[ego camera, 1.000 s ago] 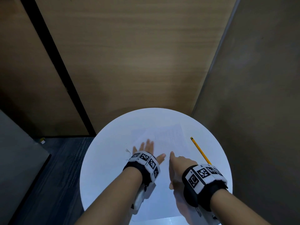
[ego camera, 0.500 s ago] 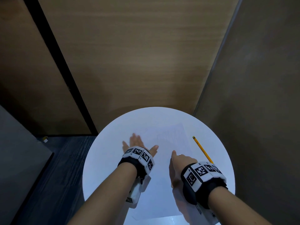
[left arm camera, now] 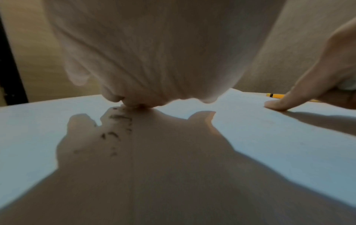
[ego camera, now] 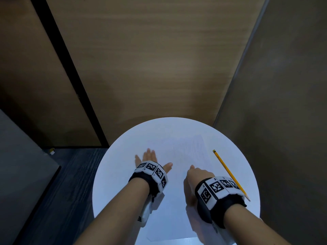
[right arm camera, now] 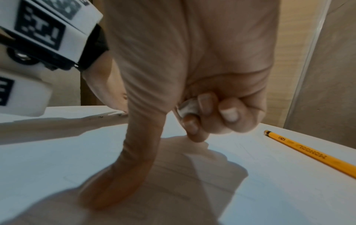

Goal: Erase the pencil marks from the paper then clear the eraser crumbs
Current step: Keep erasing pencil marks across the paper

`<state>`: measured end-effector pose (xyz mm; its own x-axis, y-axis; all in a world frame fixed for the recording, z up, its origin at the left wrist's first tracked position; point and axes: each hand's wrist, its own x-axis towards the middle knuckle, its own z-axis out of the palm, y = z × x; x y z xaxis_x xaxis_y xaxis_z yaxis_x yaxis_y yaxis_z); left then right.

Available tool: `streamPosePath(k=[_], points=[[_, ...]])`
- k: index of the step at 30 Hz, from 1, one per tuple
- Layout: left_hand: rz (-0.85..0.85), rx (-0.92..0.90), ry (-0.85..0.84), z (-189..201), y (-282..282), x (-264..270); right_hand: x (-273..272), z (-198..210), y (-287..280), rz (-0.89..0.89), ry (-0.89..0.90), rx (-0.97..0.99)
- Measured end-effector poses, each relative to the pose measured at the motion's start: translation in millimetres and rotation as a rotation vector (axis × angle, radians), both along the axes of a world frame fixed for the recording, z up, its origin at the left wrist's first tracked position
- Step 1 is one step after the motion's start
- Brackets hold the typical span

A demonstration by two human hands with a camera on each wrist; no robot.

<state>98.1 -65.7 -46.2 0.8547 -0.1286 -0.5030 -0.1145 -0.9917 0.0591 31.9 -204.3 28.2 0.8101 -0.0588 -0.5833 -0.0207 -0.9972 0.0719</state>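
Left hand (ego camera: 150,157) laid flat, fingers straight and spread, at left edge of paper (ego camera: 177,200) on round white table (ego camera: 113,174). Dark eraser crumbs (left arm camera: 115,126) seen just beneath left fingertips in left wrist view. Right hand (ego camera: 198,175) curled round white eraser (right arm camera: 187,108); index finger (right arm camera: 138,152) extended, pressed onto paper. Yellow pencil (ego camera: 230,174) positioned right of paper, beside right wrist. Faint pencil marks (ego camera: 189,147) visible on far part of paper.

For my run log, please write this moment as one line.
phase: clearing crumbs | left hand: flat, fingers on crumbs | right hand: grips eraser, forefinger presses paper | pencil: on table, untouched
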Motion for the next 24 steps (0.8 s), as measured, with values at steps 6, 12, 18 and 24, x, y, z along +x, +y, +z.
streamPosePath(k=[6, 12, 18, 24], points=[[-0.33, -0.109, -0.018, 15, -25, 15, 0, -6, -2, -0.011, -0.031, 0.004], [-0.185, 0.031, 0.061, 29, -22, 40, 0, -5, -4, -0.027, -0.016, 0.043], [-0.399, -0.027, 0.038, 26, -42, 48, 1, -9, -5, -0.041, -0.022, 0.05], [-0.144, -0.03, 0.071, 22, -19, 42, 1, -9, -5, -0.054, -0.025, 0.034]])
